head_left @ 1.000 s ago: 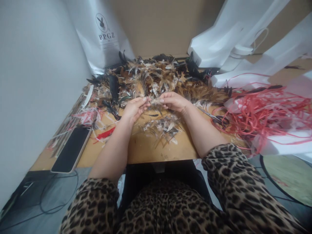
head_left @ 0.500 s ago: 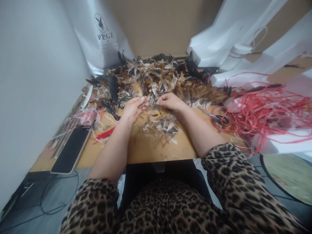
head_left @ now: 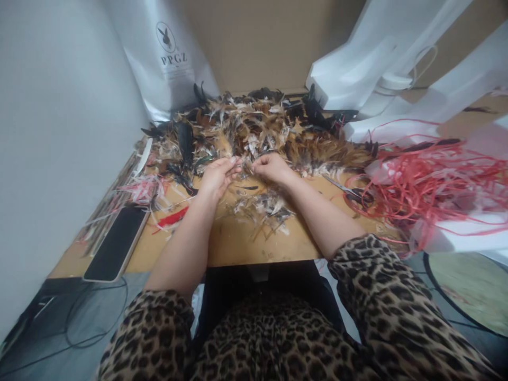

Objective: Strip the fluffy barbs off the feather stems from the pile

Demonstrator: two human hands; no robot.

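Close together at the front of a big heap of brown, black and white feathers (head_left: 270, 124), both hands are closed in a pinch. Between finger and thumb my left hand (head_left: 219, 173) grips a feather, mostly hidden by the fingertips. My right hand (head_left: 273, 168), a little to its right, pinches a small brownish feather (head_left: 247, 168) at the gap between the hands. Just below them lies a loose pile of small greyish feathers (head_left: 268, 206), with a single dark feather (head_left: 250, 188) above it on the wooden table.
A phone (head_left: 116, 244) lies at the table's left edge, near a red bundle (head_left: 172, 217). Scissors (head_left: 349, 190) rest to the right, beside tangled red ribbon (head_left: 440, 185). Behind the heap stand a silver bag (head_left: 170, 79) and white packaging (head_left: 349, 69).
My right hand has shifted slightly left, toward my left hand. A dark feather on the table below the hands now shows longer. My left hand has hardly moved.
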